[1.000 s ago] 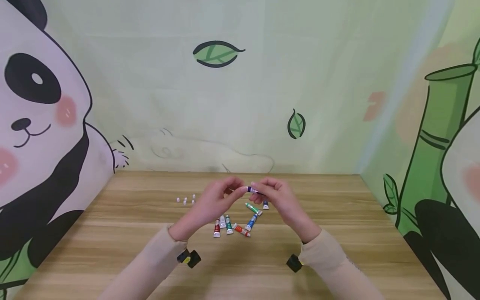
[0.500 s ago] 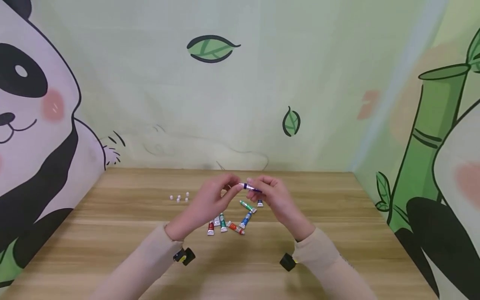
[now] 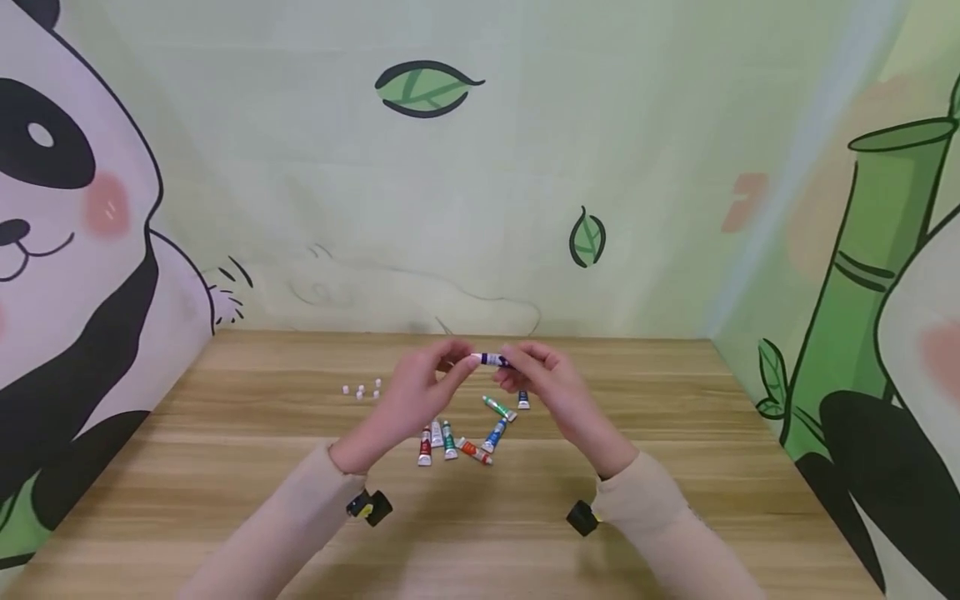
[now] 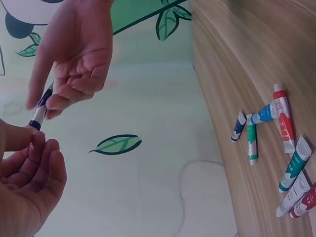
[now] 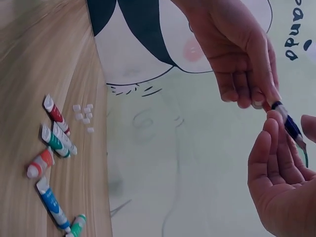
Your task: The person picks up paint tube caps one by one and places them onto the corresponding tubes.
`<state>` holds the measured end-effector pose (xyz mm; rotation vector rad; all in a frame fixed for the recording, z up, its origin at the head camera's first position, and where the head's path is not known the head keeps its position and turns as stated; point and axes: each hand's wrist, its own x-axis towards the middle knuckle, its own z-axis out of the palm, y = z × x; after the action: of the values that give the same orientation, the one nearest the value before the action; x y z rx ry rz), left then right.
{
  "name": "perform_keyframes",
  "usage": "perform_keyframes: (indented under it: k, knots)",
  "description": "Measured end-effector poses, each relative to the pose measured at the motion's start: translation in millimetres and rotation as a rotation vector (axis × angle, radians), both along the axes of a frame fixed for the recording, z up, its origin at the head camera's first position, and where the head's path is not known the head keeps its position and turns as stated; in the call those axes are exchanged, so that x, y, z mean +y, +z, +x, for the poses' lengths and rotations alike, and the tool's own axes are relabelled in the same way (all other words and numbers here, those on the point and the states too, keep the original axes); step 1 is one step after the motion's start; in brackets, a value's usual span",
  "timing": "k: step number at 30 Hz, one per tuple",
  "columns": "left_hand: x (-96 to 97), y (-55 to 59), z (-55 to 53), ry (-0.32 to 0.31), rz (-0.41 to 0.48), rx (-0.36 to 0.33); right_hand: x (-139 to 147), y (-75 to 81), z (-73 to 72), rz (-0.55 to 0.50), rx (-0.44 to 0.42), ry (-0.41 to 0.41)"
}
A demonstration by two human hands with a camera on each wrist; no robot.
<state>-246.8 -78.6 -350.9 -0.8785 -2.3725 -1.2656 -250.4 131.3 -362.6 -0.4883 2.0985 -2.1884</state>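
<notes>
Above the table a small dark blue and white paint tube (image 3: 492, 360) is held level between both hands. My left hand (image 3: 420, 383) pinches its white cap end between thumb and forefinger. My right hand (image 3: 551, 387) holds the other end in its fingertips. In the left wrist view the left hand (image 4: 29, 173) is at the bottom left and the right hand (image 4: 76, 54) reaches down from the top, with the tube (image 4: 39, 113) between them. In the right wrist view the dark blue body of the tube (image 5: 291, 128) shows beside the right hand's fingers.
Below the hands lie several paint tubes: dark red (image 3: 425, 447), white (image 3: 437, 433), green (image 3: 449, 442), orange-red (image 3: 476, 452), blue (image 3: 494, 435), light green (image 3: 498, 407) and dark blue (image 3: 523, 400). Several small white pieces (image 3: 360, 390) lie at the left. A printed wall (image 3: 645, 167) stands behind the table.
The head view has shifted slightly. The tube's coloured body showed more half a second ago; the right fingers now cover more of it, closer to the label. Both hands stay on it.
</notes>
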Motion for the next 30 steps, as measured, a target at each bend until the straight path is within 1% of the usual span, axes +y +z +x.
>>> perform_keyframes:
  k: [4, 7, 9, 11, 14, 17, 21, 23, 25, 28, 30]
  knots:
    - [-2.2, 6.1, -4.4, 0.020, 0.029, -0.037, 12, 4.7, -0.8, -0.006, 0.042, -0.055]
    - [-3.3, 12.6, -6.7, 0.023, 0.044, -0.034, 19, 9.5, -2.3, -0.015, 0.078, -0.068]
    - [-3.1, 16.5, -7.8, 0.022, 0.056, -0.023, 21, 12.8, -2.6, -0.017, 0.096, -0.062]
    - [-2.1, 19.2, -8.5, 0.015, 0.063, -0.016, 22, 15.4, -2.0, -0.029, 0.097, -0.063]
    - [-0.8, 20.7, -9.5, -0.008, 0.080, -0.025, 23, 17.2, -1.3, -0.046, 0.085, -0.074]
    - [-1.6, 19.0, -9.3, -0.019, 0.101, -0.039, 22, 16.7, -1.5, -0.051, 0.060, -0.069]
    - [-3.7, 13.1, -7.3, -0.025, 0.109, -0.035, 20, 14.3, -0.9, -0.064, 0.005, -0.043]
    - [-4.2, 8.6, -6.8, -0.024, 0.104, -0.011, 19, 12.5, 0.0, -0.076, -0.027, -0.032]
    - [-4.1, 5.0, -6.1, -0.018, 0.101, 0.030, 19, 10.8, 0.5, -0.080, -0.051, -0.021]
    - [-3.5, 1.3, -6.9, -0.004, 0.088, 0.094, 18, 7.0, 0.0, -0.069, -0.065, -0.019]
    - [-3.8, -0.8, -6.8, 0.002, 0.067, 0.107, 18, 2.6, -0.5, -0.055, -0.070, -0.016]
